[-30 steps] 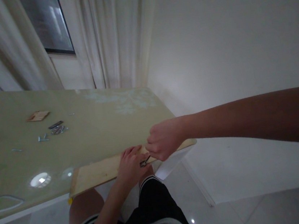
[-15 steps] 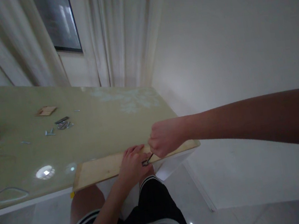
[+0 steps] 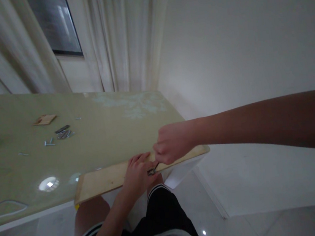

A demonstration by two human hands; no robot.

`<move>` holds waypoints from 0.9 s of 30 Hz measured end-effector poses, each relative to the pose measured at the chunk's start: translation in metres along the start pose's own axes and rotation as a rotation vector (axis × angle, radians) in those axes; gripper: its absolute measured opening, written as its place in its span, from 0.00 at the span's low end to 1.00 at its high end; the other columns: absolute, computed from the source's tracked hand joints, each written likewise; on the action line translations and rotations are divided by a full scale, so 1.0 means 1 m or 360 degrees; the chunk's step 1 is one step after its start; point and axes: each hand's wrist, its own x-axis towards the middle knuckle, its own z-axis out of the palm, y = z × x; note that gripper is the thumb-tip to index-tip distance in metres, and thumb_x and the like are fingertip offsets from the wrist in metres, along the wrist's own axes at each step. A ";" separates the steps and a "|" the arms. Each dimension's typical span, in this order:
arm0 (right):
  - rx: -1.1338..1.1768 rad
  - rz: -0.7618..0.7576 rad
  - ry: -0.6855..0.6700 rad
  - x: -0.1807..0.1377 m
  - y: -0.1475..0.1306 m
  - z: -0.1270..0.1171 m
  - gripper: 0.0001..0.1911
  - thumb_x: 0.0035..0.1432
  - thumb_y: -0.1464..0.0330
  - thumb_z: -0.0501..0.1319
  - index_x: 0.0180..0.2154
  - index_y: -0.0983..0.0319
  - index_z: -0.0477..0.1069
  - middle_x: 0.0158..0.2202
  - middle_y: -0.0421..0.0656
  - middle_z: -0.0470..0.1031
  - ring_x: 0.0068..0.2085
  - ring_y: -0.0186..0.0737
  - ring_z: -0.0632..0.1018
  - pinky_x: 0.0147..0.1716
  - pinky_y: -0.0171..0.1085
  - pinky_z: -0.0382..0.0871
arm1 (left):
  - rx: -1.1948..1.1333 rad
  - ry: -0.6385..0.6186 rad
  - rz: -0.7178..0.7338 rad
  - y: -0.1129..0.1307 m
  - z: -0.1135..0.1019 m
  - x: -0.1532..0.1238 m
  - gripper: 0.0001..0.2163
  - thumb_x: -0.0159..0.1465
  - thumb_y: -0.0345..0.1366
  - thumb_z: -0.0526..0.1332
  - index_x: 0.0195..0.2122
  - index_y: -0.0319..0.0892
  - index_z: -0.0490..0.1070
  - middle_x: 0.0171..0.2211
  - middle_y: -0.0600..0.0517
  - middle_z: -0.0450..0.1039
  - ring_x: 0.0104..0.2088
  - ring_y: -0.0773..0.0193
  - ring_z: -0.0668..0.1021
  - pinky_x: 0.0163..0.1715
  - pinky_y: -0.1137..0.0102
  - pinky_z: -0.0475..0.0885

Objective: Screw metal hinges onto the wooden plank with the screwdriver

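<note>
Loose silver metal screws (image 3: 49,143) lie on the glossy green table (image 3: 110,135). Along its near edge sits a long pale wooden board (image 3: 102,181); the left hand (image 3: 138,174) lies across it, whether gripping I can't tell. The right hand (image 3: 169,144) clenches a thin dark tool (image 3: 157,166), angled down beside the left. Working that tool seems the step; next calls for a steady board.
</note>
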 end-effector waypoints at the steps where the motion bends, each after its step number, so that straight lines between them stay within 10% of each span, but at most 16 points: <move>1: 0.0148 0.0228 -0.0063 0.001 -0.001 0.000 0.12 0.69 0.66 0.60 0.40 0.64 0.81 0.35 0.51 0.83 0.35 0.45 0.81 0.29 0.39 0.63 | -0.0005 -0.0008 0.0000 -0.001 0.000 0.000 0.13 0.58 0.36 0.73 0.45 0.52 0.85 0.61 0.45 0.75 0.59 0.44 0.75 0.61 0.51 0.67; 5: 0.0505 0.0740 -0.0155 0.001 0.001 0.003 0.21 0.63 0.55 0.64 0.42 0.67 0.81 0.35 0.55 0.83 0.34 0.48 0.81 0.28 0.39 0.64 | 0.0002 -0.0035 -0.0021 -0.001 -0.001 0.001 0.15 0.59 0.37 0.73 0.48 0.52 0.85 0.63 0.44 0.74 0.61 0.44 0.75 0.62 0.50 0.67; 12: -0.0166 -0.0316 0.0110 -0.009 0.008 0.009 0.18 0.74 0.73 0.49 0.53 0.57 0.76 0.39 0.48 0.83 0.37 0.44 0.81 0.34 0.41 0.63 | 0.0009 0.0011 -0.0019 0.000 0.000 0.000 0.16 0.57 0.36 0.74 0.47 0.52 0.85 0.62 0.44 0.75 0.60 0.44 0.75 0.62 0.50 0.67; 19: 0.0462 0.0767 -0.0186 -0.003 -0.004 0.007 0.21 0.62 0.54 0.65 0.45 0.64 0.81 0.36 0.54 0.83 0.37 0.52 0.83 0.30 0.39 0.65 | -0.0005 -0.0011 -0.0034 -0.001 0.000 0.000 0.15 0.60 0.38 0.73 0.49 0.54 0.84 0.62 0.45 0.74 0.60 0.44 0.75 0.62 0.50 0.66; 27: -0.0226 -0.0298 0.0134 -0.009 -0.005 0.005 0.19 0.72 0.75 0.50 0.40 0.61 0.80 0.37 0.48 0.83 0.35 0.41 0.80 0.30 0.40 0.60 | -0.0004 0.0004 -0.0039 0.000 -0.001 0.000 0.10 0.59 0.37 0.73 0.42 0.50 0.85 0.56 0.45 0.78 0.57 0.44 0.76 0.61 0.52 0.67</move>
